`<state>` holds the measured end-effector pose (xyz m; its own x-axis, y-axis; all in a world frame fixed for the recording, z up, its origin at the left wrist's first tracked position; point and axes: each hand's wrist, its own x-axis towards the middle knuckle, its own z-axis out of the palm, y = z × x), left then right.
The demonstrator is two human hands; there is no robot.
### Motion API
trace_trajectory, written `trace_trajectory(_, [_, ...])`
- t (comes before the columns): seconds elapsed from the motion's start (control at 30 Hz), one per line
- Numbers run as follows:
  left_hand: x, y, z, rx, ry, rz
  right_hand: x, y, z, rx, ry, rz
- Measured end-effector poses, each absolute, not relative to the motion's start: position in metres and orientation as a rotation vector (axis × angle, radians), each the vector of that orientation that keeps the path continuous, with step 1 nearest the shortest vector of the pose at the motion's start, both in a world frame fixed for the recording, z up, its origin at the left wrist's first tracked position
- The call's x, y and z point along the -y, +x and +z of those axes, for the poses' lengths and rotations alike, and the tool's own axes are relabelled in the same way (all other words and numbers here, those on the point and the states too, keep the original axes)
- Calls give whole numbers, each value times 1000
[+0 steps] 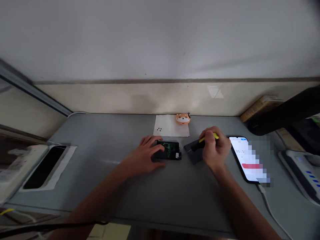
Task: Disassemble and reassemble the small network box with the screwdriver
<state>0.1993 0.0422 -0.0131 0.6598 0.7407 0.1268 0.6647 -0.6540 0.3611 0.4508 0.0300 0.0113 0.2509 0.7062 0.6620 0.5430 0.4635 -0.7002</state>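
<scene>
A small black electronic device (pixel 172 151) lies on the desk with its green circuit board bare. My left hand (pixel 147 154) holds it at its left end, with fingers along the top and over the board and the thumb by the near edge. In my right hand (pixel 215 148) is a screwdriver (pixel 202 139) with a yellow and black handle, tilted down to the left. Its thin shaft points over a dark flat panel (pixel 196 157) beside the device; whether the tip touches the panel I cannot tell. Several tiny dark screws (pixel 159 129) sit on a white paper (pixel 165 123) behind the device.
An orange animal-face case (pixel 183 119) rests on the paper. To the right lie a lit phone (pixel 246 160) with a cable (pixel 267 200), a black cylinder (pixel 287 111) and a power strip (pixel 302 173). A dark phone (pixel 45 166) and a white power strip (pixel 22 166) are at left.
</scene>
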Motion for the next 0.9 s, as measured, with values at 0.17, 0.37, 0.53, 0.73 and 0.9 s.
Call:
trace_trajectory(0.17, [-40,197,-13,-1180,2585,374,-25,430,5,1619,-1104,223])
trace_trajectory(0.37, [-38,196,-15,-1214,2589,350,-21,419,-1,1714,-1047,215])
trace_trajectory(0.53, [-37,196,-17,-1206,2593,358,-21,420,0,1648,-1087,246])
trace_trajectory(0.73, [-41,198,-20,-1172,2590,445,-25,423,2,1464,-1164,327])
trace_trajectory(0.9, [-49,201,-20,-1120,2569,533,-31,427,-2,1311,-1227,351])
